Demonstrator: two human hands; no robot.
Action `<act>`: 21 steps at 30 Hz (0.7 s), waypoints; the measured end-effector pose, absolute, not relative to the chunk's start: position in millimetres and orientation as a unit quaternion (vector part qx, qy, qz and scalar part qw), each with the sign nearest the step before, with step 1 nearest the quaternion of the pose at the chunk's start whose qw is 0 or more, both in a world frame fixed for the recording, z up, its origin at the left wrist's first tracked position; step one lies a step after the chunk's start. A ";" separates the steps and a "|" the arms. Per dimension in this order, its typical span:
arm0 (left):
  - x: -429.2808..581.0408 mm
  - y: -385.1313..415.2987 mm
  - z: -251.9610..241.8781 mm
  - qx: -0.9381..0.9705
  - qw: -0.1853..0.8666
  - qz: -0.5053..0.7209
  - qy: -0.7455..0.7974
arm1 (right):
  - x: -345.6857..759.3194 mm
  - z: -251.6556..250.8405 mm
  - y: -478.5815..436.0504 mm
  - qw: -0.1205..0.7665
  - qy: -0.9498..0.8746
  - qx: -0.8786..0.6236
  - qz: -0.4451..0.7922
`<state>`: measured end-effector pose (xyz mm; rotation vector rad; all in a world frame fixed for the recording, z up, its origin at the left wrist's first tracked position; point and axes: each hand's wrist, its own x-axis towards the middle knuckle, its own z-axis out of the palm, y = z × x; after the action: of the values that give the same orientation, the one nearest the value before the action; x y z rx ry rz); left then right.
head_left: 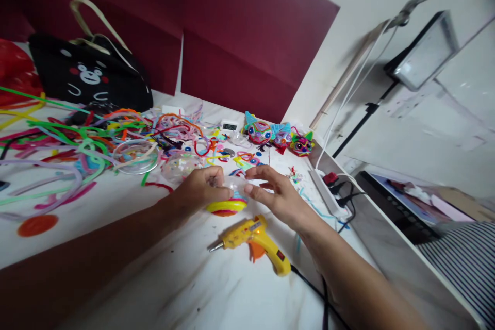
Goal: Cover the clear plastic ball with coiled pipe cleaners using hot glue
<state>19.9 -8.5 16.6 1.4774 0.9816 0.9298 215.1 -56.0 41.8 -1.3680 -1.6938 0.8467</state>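
Between my hands is a clear plastic ball (227,207), its lower part wound with yellow, red and light blue pipe cleaner. My left hand (203,186) is closed at the ball's left side, fingers curled and thumb along its upper part. From the right, my right hand (275,193) holds the ball's edge with curved fingers and thumb; the exact contact is blurred. Just in front of the ball, a yellow hot glue gun (251,240) lies on its side with its metal nozzle pointing left. Its orange trigger shows underneath.
Pipe cleaners (88,149) lie tangled at left around a clear plastic dish (135,157). An orange disc (37,225) is nearer. Decorated animal-faced balls (260,133) stand behind, near a small digital clock (229,126). A black bag (91,75), power strip (328,193) and lamp (425,51) surround the table.
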 end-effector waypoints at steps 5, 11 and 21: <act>20.9 -3.8 13.6 0.624 0.541 0.375 0.421 | 206.5 39.6 -45.4 0.402 -0.603 -0.520 0.452; 22.2 -2.5 10.0 0.628 0.535 0.385 0.413 | 204.3 34.3 -41.2 0.427 -0.535 -0.500 0.531; 23.4 -5.0 9.2 0.612 0.556 0.367 0.426 | 203.8 25.0 -36.5 0.397 -0.520 -0.493 0.573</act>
<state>23.4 -5.0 9.2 1.4447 1.0056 0.8668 203.8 -36.5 25.0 -1.2485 -1.3168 1.4526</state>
